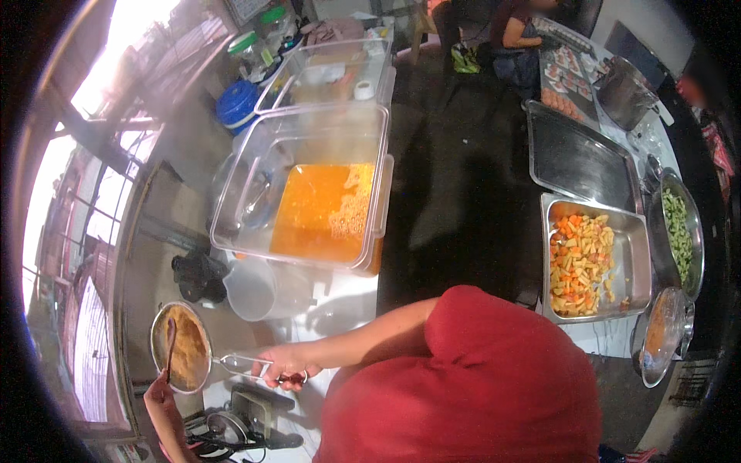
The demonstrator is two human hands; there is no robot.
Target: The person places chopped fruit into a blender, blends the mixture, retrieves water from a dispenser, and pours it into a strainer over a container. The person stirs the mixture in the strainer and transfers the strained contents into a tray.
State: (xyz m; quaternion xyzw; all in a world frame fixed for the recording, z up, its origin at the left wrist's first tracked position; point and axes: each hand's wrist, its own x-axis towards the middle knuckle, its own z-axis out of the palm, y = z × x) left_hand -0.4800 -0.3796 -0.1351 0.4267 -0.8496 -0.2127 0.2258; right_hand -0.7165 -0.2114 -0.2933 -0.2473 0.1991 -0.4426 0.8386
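My right hand (288,364) grips the wire handle of a round metal strainer (212,353), held out past the front of my red shirt. Brown-orange pulp (188,341) fills the strainer's bowl. In my left hand (158,391) is a slim dark brown spoon or stirrer (171,347), its upper end lying against the pulp. Beyond my right hand stands a translucent plastic jug (250,289). Further along the same table, a large clear plastic tub (231,228) contains orange liquid (315,208) with froth along one side.
Behind the tub are another clear tub (382,52) and a blue lidded container (238,105). Across the dark floor, a steel pan (637,266) holds diced vegetables beside a dark tray (584,156) and a bowl of chopped greens (678,237). A person (518,43) is at the far table.
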